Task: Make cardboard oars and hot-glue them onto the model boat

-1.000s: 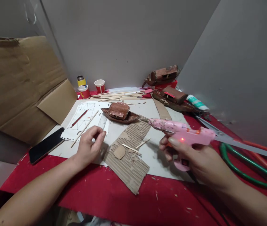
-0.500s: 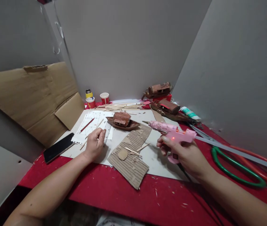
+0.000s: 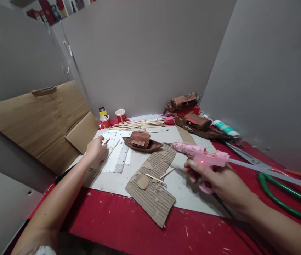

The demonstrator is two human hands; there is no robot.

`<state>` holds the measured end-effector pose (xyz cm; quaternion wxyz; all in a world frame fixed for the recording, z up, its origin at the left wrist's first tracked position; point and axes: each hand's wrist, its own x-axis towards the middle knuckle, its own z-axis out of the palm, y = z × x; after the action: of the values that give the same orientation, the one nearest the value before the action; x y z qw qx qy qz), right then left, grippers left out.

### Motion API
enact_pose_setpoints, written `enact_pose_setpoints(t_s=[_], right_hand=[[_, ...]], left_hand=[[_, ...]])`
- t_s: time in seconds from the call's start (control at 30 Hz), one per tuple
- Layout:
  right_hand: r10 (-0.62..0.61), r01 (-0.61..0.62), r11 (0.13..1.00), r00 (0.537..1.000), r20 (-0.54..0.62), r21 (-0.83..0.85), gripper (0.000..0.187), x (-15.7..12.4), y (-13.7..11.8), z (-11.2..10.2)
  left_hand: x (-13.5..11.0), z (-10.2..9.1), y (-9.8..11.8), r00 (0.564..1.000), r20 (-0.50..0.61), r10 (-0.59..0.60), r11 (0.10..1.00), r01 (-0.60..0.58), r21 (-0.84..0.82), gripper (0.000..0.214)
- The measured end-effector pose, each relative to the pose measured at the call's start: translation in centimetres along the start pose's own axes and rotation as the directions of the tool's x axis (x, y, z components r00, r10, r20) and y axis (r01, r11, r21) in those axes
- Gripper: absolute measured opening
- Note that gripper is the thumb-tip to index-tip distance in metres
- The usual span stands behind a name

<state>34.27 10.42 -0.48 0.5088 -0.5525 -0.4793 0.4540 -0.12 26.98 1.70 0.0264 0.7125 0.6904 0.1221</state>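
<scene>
My right hand (image 3: 214,177) grips a pink hot glue gun (image 3: 200,155), its orange light lit and a long glue stick out of its back. The nozzle is over the corrugated cardboard (image 3: 150,202), near the stern of a small brown model boat (image 3: 142,140). My left hand (image 3: 95,148) is over the paper drawing (image 3: 110,163), beside and partly covering a dark red pencil (image 3: 106,142); its thumb and a finger look apart. A clear ruler (image 3: 121,160) lies on the paper. The cardboard bears a round cardboard piece (image 3: 143,182) and thin sticks (image 3: 155,179).
Two more model boats (image 3: 184,100) stand at the back right, near a white-and-green tube (image 3: 226,128). Large green-and-orange-handled scissors (image 3: 272,187) lie at the right. Red paper cups (image 3: 120,115) and a pile of sticks (image 3: 140,124) are at the back. A cardboard sheet (image 3: 33,120) leans left.
My left hand has moved away from the ruler, left and forward to the red pencil, uncovering the ruler. My right hand still holds the glue gun. The view has shifted slightly.
</scene>
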Motion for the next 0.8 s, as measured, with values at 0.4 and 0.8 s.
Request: enact_pose_setpoints(t_s=[0.4, 0.8], right_hand=[[-0.009, 0.009, 0.999, 1.0, 0.003, -0.043, 0.05, 0.6, 0.7, -0.5], [-0.019, 0.018, 0.999, 1.0, -0.009, -0.042, 0.041, 0.3, -0.1, -0.5]], left_hand=[[3.9, 0.3, -1.1, 0.985, 0.162, -0.053, 0.991, 0.033, 0.127, 0.033], [-5.8, -1.5, 5.3, 0.964, 0.11, 0.241, 0.97, -0.235, -0.067, 0.032]])
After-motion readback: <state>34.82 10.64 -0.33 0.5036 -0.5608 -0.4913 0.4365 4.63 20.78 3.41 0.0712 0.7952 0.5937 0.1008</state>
